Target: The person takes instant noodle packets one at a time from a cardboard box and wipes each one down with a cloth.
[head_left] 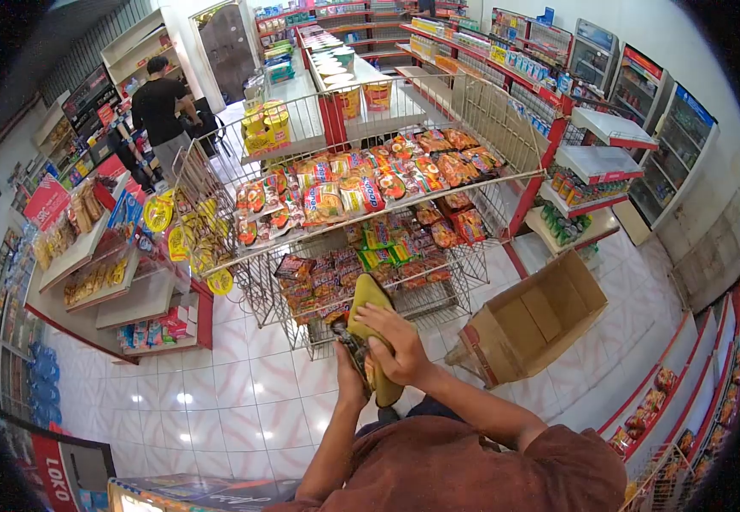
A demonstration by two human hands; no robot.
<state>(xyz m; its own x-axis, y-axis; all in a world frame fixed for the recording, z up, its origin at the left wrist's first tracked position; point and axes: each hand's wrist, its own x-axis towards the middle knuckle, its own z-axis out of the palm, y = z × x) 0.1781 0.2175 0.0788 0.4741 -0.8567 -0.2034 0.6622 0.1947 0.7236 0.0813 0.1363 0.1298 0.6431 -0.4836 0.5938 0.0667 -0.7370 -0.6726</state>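
Note:
My right hand (394, 348) is closed on an olive-yellow cloth (370, 299) with a dark edge, its fingers pressing the cloth down. My left hand (350, 373) grips a dark, shiny packet (348, 337), partly hidden behind the cloth. Cloth and packet touch each other in front of my body. Just beyond my hands stands a wire rack. Its upper basket holds rows of instant noodle packets (336, 200), orange, red and white. On the lower level lie dark noodle packets (327, 282) and some green and yellow packets (378, 241).
An open cardboard box (540, 320) sits on the tiled floor (242, 401) to the right. A snack shelf (122, 286) stands left, with yellow hanging packs (178, 230) beside the rack. A person in a black shirt (158, 111) stands at the back left. Fridges (677, 136) line the right wall.

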